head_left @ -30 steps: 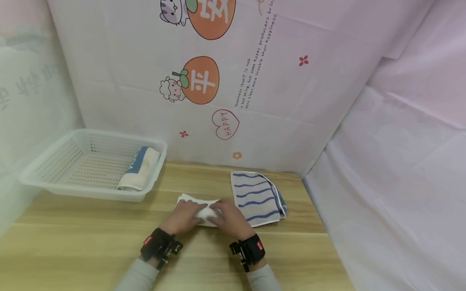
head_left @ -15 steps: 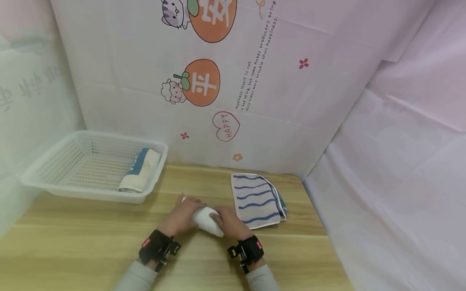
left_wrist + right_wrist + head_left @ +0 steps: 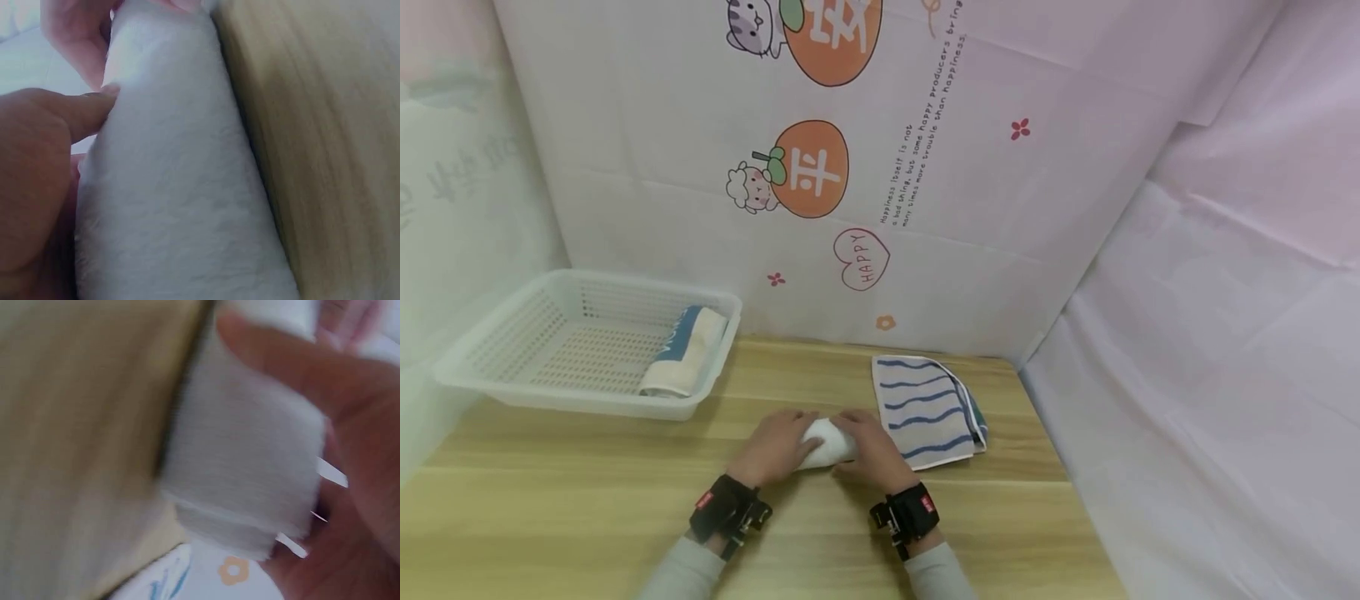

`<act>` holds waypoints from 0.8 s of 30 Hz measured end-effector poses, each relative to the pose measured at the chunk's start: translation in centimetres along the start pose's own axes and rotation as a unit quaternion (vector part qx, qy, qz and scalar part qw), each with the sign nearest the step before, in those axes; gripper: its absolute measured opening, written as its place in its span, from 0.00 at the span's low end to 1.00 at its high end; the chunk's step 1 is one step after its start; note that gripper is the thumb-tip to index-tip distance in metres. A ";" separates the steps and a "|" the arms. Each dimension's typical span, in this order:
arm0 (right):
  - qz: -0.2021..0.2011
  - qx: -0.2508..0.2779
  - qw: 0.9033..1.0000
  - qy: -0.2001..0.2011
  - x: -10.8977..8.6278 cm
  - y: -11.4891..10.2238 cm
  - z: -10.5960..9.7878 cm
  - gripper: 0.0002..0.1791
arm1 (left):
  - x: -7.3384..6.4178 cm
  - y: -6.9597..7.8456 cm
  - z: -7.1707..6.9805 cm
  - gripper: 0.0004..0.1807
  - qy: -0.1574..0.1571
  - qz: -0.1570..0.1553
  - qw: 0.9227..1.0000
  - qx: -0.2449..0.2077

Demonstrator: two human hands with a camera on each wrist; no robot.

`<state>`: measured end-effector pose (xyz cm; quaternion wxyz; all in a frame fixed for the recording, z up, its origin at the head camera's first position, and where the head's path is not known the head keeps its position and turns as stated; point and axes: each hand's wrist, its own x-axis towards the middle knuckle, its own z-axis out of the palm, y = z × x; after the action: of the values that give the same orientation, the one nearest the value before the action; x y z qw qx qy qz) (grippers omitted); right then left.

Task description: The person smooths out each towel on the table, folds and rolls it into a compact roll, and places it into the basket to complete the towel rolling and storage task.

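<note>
Grained wooden tabletop [image 3: 572,500], fuzzy white cloth [image 3: 830,442], rolled thick; fingers [image 3: 857,423] around it

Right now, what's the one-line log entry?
left hand, right hand: gripping rolled white cloth | towel in basket | striped cloth: on table

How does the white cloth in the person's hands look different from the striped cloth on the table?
The white cloth is rolled into a bundle, while the striped cloth lies flat. The white cloth's visible side is plain; the striped cloth has wavy blue lines. The left hand and right hand hold the white cloth, whereas neither holds the striped cloth. Both look like soft fabric.
</note>
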<state>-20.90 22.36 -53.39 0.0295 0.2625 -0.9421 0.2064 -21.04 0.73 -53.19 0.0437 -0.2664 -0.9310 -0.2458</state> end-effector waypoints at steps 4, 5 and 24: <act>0.001 0.018 1.000 -0.010 0.2 -0.1 0.4 0.30 | -0.2 0.2 -0.3 0.28 0.004 0.007 1.000 0.014; 0.002 0.033 0.999 -0.019 0.3 -0.1 0.4 0.27 | -0.3 0.3 -0.4 0.29 0.006 0.013 1.000 0.017; -0.011 -0.040 0.999 -0.008 0.4 -0.2 1.3 0.39 | -0.4 0.5 0.0 0.31 -0.019 0.016 0.998 0.063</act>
<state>-21.07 21.50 -54.49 0.0351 0.2733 -0.9469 0.1658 -20.45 0.95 -53.03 0.0466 -0.2829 -0.9408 -0.1808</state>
